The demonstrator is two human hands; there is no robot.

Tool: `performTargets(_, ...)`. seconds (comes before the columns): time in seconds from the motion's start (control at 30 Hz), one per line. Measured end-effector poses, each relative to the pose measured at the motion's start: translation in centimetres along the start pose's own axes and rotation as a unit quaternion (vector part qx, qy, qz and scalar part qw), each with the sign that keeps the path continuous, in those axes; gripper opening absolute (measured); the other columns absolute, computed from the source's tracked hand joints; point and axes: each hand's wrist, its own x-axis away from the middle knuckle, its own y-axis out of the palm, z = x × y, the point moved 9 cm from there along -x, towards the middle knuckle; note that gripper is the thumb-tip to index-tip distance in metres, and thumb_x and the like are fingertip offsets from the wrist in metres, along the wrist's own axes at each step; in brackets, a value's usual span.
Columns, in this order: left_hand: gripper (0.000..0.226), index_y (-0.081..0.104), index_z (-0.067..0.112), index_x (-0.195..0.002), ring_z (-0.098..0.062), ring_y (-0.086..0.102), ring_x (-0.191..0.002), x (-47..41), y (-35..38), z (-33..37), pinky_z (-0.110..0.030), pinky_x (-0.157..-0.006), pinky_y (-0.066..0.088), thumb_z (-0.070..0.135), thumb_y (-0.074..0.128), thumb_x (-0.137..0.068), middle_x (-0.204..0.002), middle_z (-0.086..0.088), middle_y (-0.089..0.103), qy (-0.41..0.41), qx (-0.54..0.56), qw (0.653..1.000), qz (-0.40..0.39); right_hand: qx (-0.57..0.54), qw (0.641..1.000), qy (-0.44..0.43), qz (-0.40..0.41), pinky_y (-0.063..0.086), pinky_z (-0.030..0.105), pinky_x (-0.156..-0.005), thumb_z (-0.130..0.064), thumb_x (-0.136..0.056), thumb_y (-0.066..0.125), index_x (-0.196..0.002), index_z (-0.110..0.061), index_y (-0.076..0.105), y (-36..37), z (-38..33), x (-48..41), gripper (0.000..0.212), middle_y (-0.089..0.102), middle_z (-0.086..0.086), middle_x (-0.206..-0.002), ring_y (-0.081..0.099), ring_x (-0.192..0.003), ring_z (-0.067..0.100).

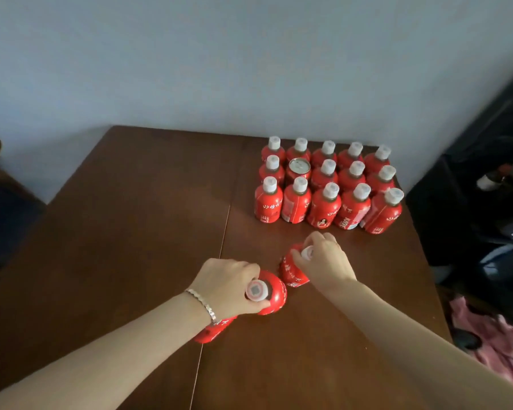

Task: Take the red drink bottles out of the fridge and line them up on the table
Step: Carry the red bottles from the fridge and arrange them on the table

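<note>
Several red drink bottles with white caps [326, 199] stand in three rows at the far right of the brown table [137, 232]; one red can [299, 170] sits among them. My left hand [228, 285], with a silver bracelet on the wrist, grips a red bottle [274, 294] by its neck near the table's middle. A second red bottle [212, 331] shows under that wrist. My right hand [323, 261] holds another red bottle [292, 273] by its cap, just in front of the rows.
A pale wall runs behind the table. Dark furniture [486, 173] stands to the right, with pink cloth [492, 341] on the floor beside the table's edge. A dark chair [0, 202] sits at the left. A seam [216, 270] crosses the tabletop.
</note>
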Motion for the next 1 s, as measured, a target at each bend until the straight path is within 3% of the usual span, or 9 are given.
performTargets(0.13, 0.05, 0.056, 0.024, -0.107, -0.011, 0.06, -0.093, -4.8, 1.0, -2.9, -0.024, -0.08, 0.045, 0.065, 0.05, -0.079, -0.102, 0.01, 0.064, 0.042, 0.009, 0.999, -0.027, -0.026, 1.0, 0.015, 0.003, 0.048, 0.037, -0.081, -0.035, -0.09, 0.057, -0.106, -0.009, 0.054, 1.1, -2.9, -7.2, 0.031, 0.047, 0.008, -0.113, 0.057, -0.095, 0.029)
performTargets(0.2, 0.049, 0.061, 0.024, -0.099, -0.01, 0.063, -0.083, -6.2, 1.2, -3.6, -0.023, -0.073, 0.048, 0.066, 0.055, -0.075, -0.092, 0.01, 0.067, 0.058, 0.033, 0.998, -0.012, -0.033, 0.999, 0.014, -0.013, 0.048, 0.039, -0.084, -0.034, -0.089, 0.058, -0.107, -0.006, 0.053, 2.4, -3.8, -9.8, 0.034, 0.047, 0.01, -0.114, 0.057, -0.097, 0.03)
performTargets(0.33, 0.047, 0.064, 0.029, -0.063, 0.0, 0.056, -0.045, -8.0, 2.9, -4.2, -0.013, -0.041, 0.045, 0.074, 0.062, -0.048, -0.053, 0.015, 0.061, 0.084, 0.038, 0.995, 0.023, -0.06, 0.998, 0.019, -0.019, 0.045, 0.036, -0.081, -0.032, -0.087, 0.061, -0.105, -0.003, 0.052, 4.5, -4.7, -12.6, 0.035, 0.048, 0.012, -0.114, 0.053, -0.09, 0.027)
performTargets(0.43, 0.046, 0.063, 0.029, -0.063, 0.002, 0.055, -0.044, -8.6, 4.0, -4.2, -0.012, -0.041, 0.043, 0.073, 0.059, -0.049, -0.052, 0.016, 0.06, 0.103, 0.065, 0.992, 0.029, -0.083, 0.996, -0.011, -0.032, 0.045, 0.03, -0.082, -0.029, -0.085, 0.065, -0.111, -0.008, 0.055, 5.4, -5.7, -13.4, 0.035, 0.045, 0.007, -0.115, 0.055, -0.094, 0.024)
performTargets(0.53, 0.044, 0.061, 0.029, -0.062, 0.0, 0.054, -0.043, -8.9, 4.4, -4.8, -0.012, -0.041, 0.041, 0.071, 0.06, -0.05, -0.051, 0.016, 0.058, 0.097, 0.089, 0.991, 0.025, -0.075, 0.996, -0.029, -0.048, 0.048, 0.034, -0.087, -0.024, -0.086, 0.061, -0.12, -0.013, 0.053, 5.2, -5.4, -13.1, 0.037, 0.043, 0.007, -0.122, 0.057, -0.1, 0.026)
performTargets(0.7, 0.043, 0.064, 0.029, -0.065, -0.001, 0.058, -0.045, -9.4, 4.5, -5.2, -0.011, -0.044, 0.042, 0.07, 0.054, -0.056, -0.054, 0.016, 0.062, 0.074, 0.088, 0.992, 0.044, 0.0, 0.987, -0.078, -0.141, 0.041, 0.034, -0.102, -0.014, -0.079, 0.059, -0.144, -0.027, 0.026, 5.0, -1.9, -10.8, 0.074, 0.028, -0.004, -0.135, 0.039, -0.124, 0.018)
performTargets(0.83, 0.041, 0.061, 0.028, -0.062, -0.001, 0.056, -0.044, -10.3, 4.1, -4.0, -0.015, -0.041, 0.043, 0.066, 0.045, -0.06, -0.052, 0.014, 0.06, 0.048, 0.117, 0.991, 0.036, 0.052, 0.95, -0.162, -0.26, 0.035, 0.03, -0.106, -0.029, -0.067, 0.074, -0.143, -0.038, 0.019, 8.0, -0.6, -7.2, 0.095, 0.026, -0.017, -0.14, 0.03, -0.127, 0.008)
performTargets(0.9, 0.04, 0.06, 0.025, -0.067, -0.004, 0.059, -0.049, -11.1, 3.6, -2.6, -0.016, -0.044, 0.042, 0.063, 0.047, -0.065, -0.057, 0.012, 0.062, 0.046, 0.129, 0.99, 0.02, 0.035, 0.969, -0.146, -0.198, 0.04, 0.024, -0.099, -0.034, -0.062, 0.078, -0.139, -0.037, 0.03, 8.0, 0.3, -7.1, 0.091, 0.036, -0.02, -0.136, 0.04, -0.125, 0.008)
performTargets(1.0, 0.043, 0.056, 0.02, -0.097, -0.014, 0.061, -0.085, -12.9, 2.8, -0.4, -0.026, -0.062, 0.034, 0.058, 0.055, -0.079, -0.093, 0.006, 0.064, 0.045, 0.116, 0.992, 0.006, -0.028, 0.994, -0.064, -0.089, 0.045, 0.024, -0.087, -0.032, -0.059, 0.078, -0.131, -0.029, 0.043, 6.3, 3.3, -7.6, 0.08, 0.05, -0.015, -0.123, 0.054, -0.113, 0.013)
